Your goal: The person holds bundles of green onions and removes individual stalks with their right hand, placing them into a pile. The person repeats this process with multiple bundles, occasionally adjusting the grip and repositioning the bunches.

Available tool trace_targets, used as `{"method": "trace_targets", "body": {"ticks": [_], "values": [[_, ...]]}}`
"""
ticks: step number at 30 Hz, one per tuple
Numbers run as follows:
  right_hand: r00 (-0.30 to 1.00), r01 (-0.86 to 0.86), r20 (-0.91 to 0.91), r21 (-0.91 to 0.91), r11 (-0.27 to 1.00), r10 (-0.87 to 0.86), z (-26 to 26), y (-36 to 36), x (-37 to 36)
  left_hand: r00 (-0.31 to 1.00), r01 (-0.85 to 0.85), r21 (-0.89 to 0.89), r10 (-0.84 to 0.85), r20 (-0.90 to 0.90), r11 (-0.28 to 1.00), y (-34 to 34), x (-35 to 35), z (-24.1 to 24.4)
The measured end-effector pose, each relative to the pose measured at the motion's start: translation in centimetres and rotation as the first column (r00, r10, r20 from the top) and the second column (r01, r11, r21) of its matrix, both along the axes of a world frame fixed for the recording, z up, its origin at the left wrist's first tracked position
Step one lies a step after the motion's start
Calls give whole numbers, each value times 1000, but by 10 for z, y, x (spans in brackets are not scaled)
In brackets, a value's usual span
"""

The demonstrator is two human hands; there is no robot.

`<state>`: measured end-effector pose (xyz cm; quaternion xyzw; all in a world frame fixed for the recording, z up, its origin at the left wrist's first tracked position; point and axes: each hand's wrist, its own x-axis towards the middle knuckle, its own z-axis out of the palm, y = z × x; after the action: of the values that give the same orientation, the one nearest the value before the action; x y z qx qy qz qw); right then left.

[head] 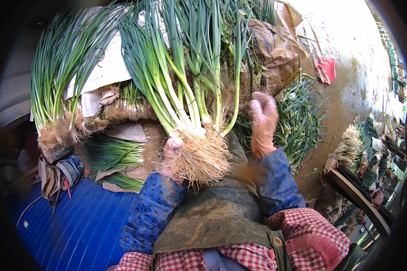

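Note:
My left hand (172, 152) grips a bunch of large green onions (186, 111) low down, at the white bases. The long leaves fan upward, away from me, and a thick mat of pale roots (203, 155) hangs over my apron (210, 216). One bent stalk (236, 98) curves out on the bunch's right side. Right of it, my right hand (264, 122) is raised with curled fingers. A narrow dark leaf runs down near its fingertips; whether they pinch it is unclear. Blue patterned sleeves cover both forearms.
More green onions (54, 105) lie at left beside smaller bundles (118, 152) on brown paper. Loose leaves (300, 118) are heaped on the wet floor (339, 111) at right. Crumpled brown paper (274, 54) lies behind them. A blue ridged surface (81, 223) fills the lower left.

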<state>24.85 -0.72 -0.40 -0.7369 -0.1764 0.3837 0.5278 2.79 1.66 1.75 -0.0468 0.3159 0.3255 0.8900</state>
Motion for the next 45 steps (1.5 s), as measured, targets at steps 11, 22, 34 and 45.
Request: {"method": "trace_targets", "body": {"ticks": [11,22,34,45], "values": [[594,-349,794,110,931,129,-4,2,-18,1000,18,-55,-18,-1,998,-6,10,-6],[550,458,-823,153,875,-144,41,4,9,994,-72,-48,75,73,996,-7,7,-6],[785,-445,420,-130,886,456,2,5,-28,996,-87,-30,86,-24,996,-9,-2,-14],[241,5,-952,198,980,191,45,-39,-9,996,-88,-44,89,22,995,-15,8,-21]]}}
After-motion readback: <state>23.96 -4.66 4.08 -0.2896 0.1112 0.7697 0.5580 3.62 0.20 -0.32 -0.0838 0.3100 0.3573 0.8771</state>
